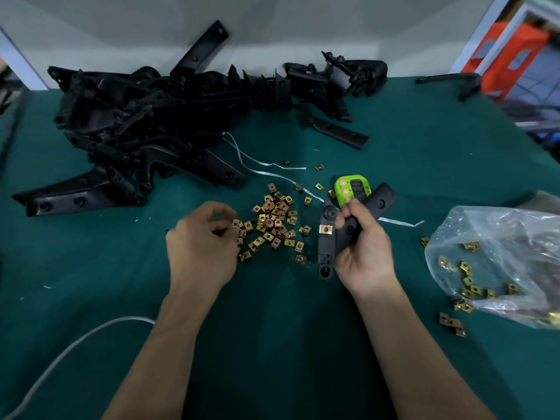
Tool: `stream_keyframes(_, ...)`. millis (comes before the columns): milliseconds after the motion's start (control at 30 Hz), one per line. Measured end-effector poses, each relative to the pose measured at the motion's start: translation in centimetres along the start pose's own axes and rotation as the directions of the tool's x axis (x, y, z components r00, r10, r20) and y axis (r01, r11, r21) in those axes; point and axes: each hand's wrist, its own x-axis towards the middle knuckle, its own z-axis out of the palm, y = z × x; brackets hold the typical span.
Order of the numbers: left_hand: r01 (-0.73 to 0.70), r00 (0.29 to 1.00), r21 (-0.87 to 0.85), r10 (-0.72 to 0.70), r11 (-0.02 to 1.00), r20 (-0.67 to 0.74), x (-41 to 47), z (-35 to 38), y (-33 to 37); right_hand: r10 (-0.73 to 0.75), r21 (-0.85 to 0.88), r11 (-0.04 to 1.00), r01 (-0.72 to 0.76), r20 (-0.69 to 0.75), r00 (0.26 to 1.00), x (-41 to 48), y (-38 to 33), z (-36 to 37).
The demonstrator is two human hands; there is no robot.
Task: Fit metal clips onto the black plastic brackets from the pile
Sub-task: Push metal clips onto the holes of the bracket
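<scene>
While my right hand [363,253] holds a black bracket [326,253] above the green cloth [288,328], its fingers are wrapped round the bracket's middle and the thumb presses on its front. One brass-coloured clip [326,228] already sits on the bracket's near arm, just at nine o'clock from my thumb. The other arm slants away toward one o'clock, in front of a green timer [353,184].

My left hand [201,250] is lowered at the nine o'clock edge of the loose clips [274,219], which lie scattered on the cloth between my two hands. Its fingers are curled in, with the tips right at one clip there, but whether they have it pinched I cannot tell.

At eleven o'clock from my hands lies the pile of brackets [145,122], tangled and heaped near the table's far edge, with a single bracket [336,131] lying apart at twelve o'clock. A clear plastic bag [500,262] rests at three o'clock with more clips inside and a few spilled just beside it. A white strap [285,166] trails from the pile toward the timer, and a pale cable [75,344] curves across the cloth at seven o'clock.
</scene>
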Motion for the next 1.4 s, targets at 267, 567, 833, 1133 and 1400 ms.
stream_keyframes(267,-0.253,0.967,0.243,0.248,0.936,0.053,-0.6,1.7,0.1,0.004,-0.043,0.999,-0.005,-0.019,1.000,-0.2,-0.1,0.3)
stream_keyframes(567,-0.450,0.892,0.374,0.384,0.811,0.239,-1.5,3.2,1.0,0.008,-0.025,1.000,-0.008,-0.009,1.000,-0.3,0.0,0.7)
stream_keyframes(833,-0.521,0.854,0.323,0.486,0.790,0.188,-1.8,3.8,0.9,0.009,-0.065,0.998,-0.008,0.012,1.000,-0.3,0.0,0.7)
stream_keyframes(1133,-0.556,0.828,0.288,0.491,0.780,0.270,-1.7,4.9,1.6,0.005,-0.064,0.998,-0.003,0.028,1.000,-0.2,0.1,0.7)
stream_keyframes(1400,-0.532,0.846,0.221,0.500,0.817,0.187,-2.6,4.7,1.7,-0.016,-0.045,0.999,0.017,0.022,1.000,-0.4,0.1,0.7)
